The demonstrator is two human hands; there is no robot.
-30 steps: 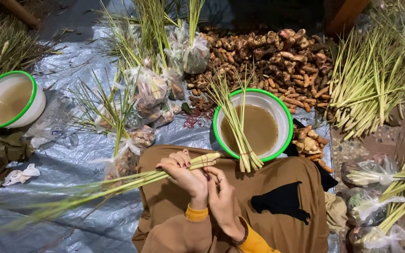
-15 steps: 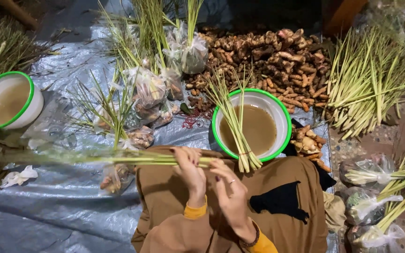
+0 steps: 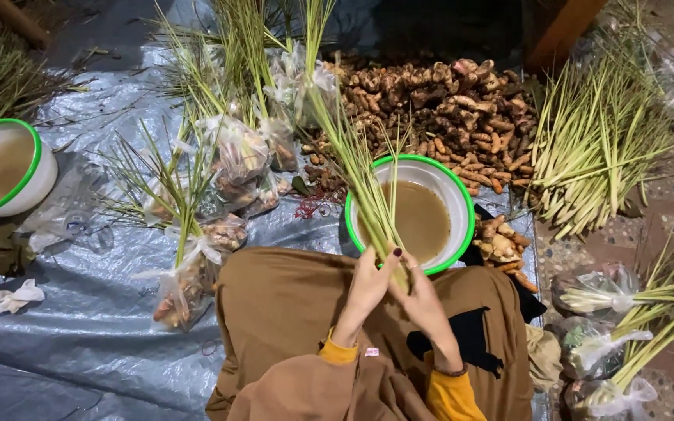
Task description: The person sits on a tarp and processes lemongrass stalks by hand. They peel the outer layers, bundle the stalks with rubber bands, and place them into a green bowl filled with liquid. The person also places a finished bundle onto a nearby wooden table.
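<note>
Both hands, left hand (image 3: 368,284) and right hand (image 3: 419,296), grip lemongrass stalks (image 3: 360,183) over the bowl (image 3: 462,204) rim.

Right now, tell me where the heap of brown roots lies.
In the head view the heap of brown roots lies at top centre, just beyond the green-rimmed bowl, with the loose lemongrass stalks to its right.

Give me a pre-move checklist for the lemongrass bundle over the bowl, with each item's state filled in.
1. Both hands on the bundle: left hand and right hand both close around the lemongrass stalks at their base. Ok.
2. Stalks gathered together: bunched at the hands, tips fan out. Ok.
3. Bowl upright: green-rimmed bowl sits level, holding murky water. Ok.
4. Stalk ends in the water: hidden by the hands. Cannot tell.
5. Bundle tied: no tie is visible. Cannot tell.
</note>
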